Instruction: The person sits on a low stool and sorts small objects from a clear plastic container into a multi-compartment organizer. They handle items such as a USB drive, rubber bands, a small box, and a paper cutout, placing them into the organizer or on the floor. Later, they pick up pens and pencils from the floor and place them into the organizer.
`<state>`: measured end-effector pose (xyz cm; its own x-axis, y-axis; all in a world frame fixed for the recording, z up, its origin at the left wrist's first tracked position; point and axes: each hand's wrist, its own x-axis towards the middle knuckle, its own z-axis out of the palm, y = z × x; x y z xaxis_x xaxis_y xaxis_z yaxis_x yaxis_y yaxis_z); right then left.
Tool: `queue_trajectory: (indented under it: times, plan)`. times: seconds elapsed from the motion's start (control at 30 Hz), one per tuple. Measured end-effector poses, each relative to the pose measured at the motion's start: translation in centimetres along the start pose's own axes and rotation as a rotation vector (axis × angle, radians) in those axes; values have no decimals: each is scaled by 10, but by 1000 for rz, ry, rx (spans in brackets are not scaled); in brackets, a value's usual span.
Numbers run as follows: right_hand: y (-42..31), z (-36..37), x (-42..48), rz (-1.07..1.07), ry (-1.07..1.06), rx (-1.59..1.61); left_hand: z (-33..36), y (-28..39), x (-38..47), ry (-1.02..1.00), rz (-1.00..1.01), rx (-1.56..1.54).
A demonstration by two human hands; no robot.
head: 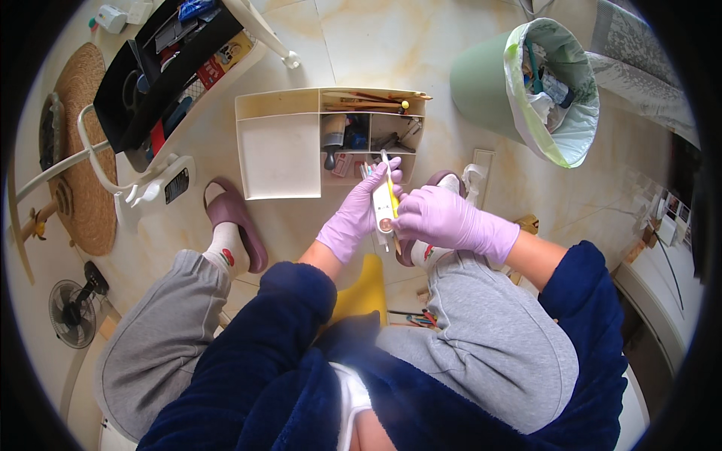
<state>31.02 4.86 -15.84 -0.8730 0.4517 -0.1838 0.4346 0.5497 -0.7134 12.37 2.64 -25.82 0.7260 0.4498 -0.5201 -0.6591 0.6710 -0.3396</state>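
Observation:
My left hand [361,206], in a thin purple glove, is closed around a bundle of slim items: a white stick-like device [383,208] with a round copper-coloured spot, a yellow pencil or pen [392,194] and several pale sticks. My right hand [437,217], gloved alike, touches the lower part of the bundle from the right; its fingertips are curled, and whether it grips a piece is hidden. Just beyond the hands lies a cream compartment organizer [279,155] on the floor. Pencils [372,104], a brush with a dark handle [333,141] and small items fill its right-hand compartments.
A green bin [488,90] with a liner and rubbish stands at the upper right. At the upper left, a black box [127,107] of mixed items sits on a white-legged piece of furniture. Pens [420,319] lie between my legs near a yellow object [361,290].

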Motion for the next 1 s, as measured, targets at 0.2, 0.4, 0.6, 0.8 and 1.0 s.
queue_trajectory:
  times: [0.2, 0.4, 0.6, 0.8, 1.0]
  plan:
    - [45, 2, 51, 501, 20, -558, -16, -5, 3, 161, 6, 195]
    - [75, 37, 102, 668, -680, -905, -14, -23, -2, 217, -77, 262]
    - [67, 41, 95, 646, -466, -876, -14, -22, -1, 245, -33, 206]
    - [34, 28, 84, 640, -454, -650, -25, -16, 2, 310, 5, 114]
    - [-34, 29, 41, 691, 105, -604, -22, -24, 5, 118, 49, 67]
